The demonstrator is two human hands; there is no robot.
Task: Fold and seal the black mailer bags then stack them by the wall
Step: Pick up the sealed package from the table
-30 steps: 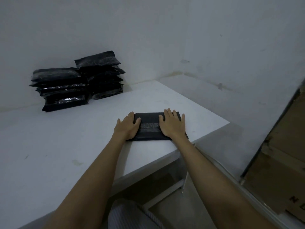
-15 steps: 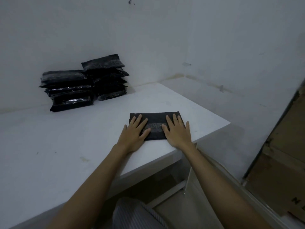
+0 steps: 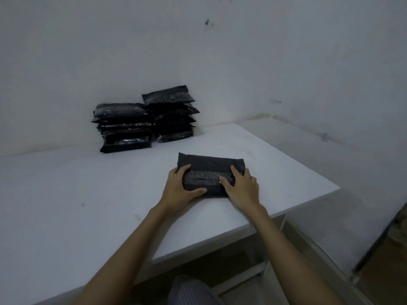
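A folded black mailer bag (image 3: 210,167) lies on the white table (image 3: 88,194) near its right corner, with a glossy strip across its middle. My left hand (image 3: 179,190) grips the bag's left end, thumb along the near edge and fingers curled over the top. My right hand (image 3: 241,189) grips the right end, fingers curled onto the strip. Against the wall stand two stacks of sealed black mailer bags, the left stack (image 3: 123,127) lower and the right stack (image 3: 171,116) taller.
The white wall (image 3: 198,62) runs behind the stacks and turns a corner at right. The table edge (image 3: 286,213) is just right of my hands. A brown cardboard box (image 3: 387,258) stands on the floor at the lower right. A table leg shows below.
My hands went from pressing flat on the bag with spread fingers to gripping its two ends. The view has tilted up, so the stacks and the bag now sit lower and more to the right.
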